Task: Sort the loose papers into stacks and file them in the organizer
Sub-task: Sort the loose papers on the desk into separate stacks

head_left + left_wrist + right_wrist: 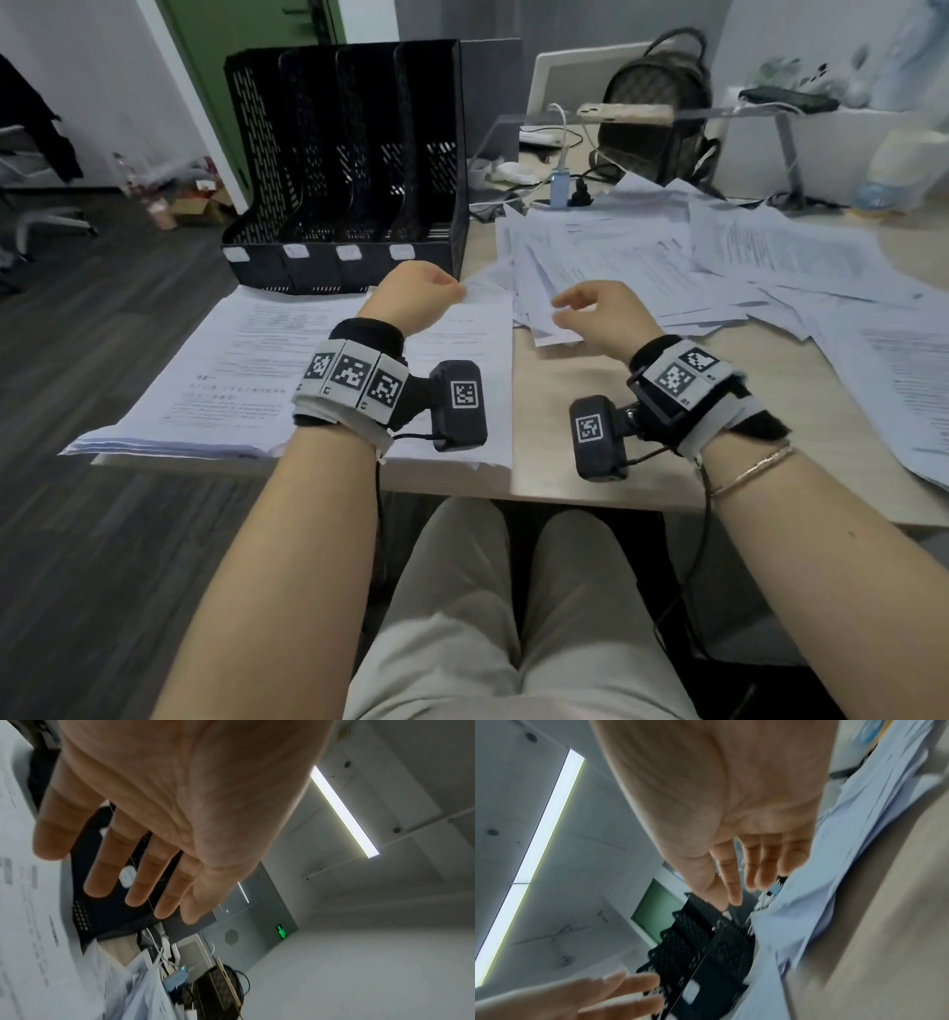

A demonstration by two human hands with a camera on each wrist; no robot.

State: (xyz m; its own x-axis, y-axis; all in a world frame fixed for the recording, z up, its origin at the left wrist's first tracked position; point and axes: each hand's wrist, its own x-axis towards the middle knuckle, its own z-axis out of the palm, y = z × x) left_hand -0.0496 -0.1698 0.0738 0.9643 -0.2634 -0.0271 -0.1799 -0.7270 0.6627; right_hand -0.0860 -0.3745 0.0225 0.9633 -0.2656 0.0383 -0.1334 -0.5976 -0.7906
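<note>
A black mesh organizer [341,169] with several empty slots stands at the desk's back left. In front of it lie two sorted stacks of printed paper, the left one [215,380] and the right one [462,329]. Loose sheets [719,267] spread in a heap over the right half of the desk. My left hand [416,295] hovers over the right stack, fingers straight and empty, as the left wrist view shows [133,862]. My right hand [595,313] hangs above the heap's near edge, fingers relaxed and holding nothing [757,866].
A dark backpack [657,108], a phone on a clear riser [626,110], cables and a blue charger [558,187] crowd the back of the desk. Bare desk wood [554,411] shows between the stacks and the heap. An office chair [36,205] stands at far left.
</note>
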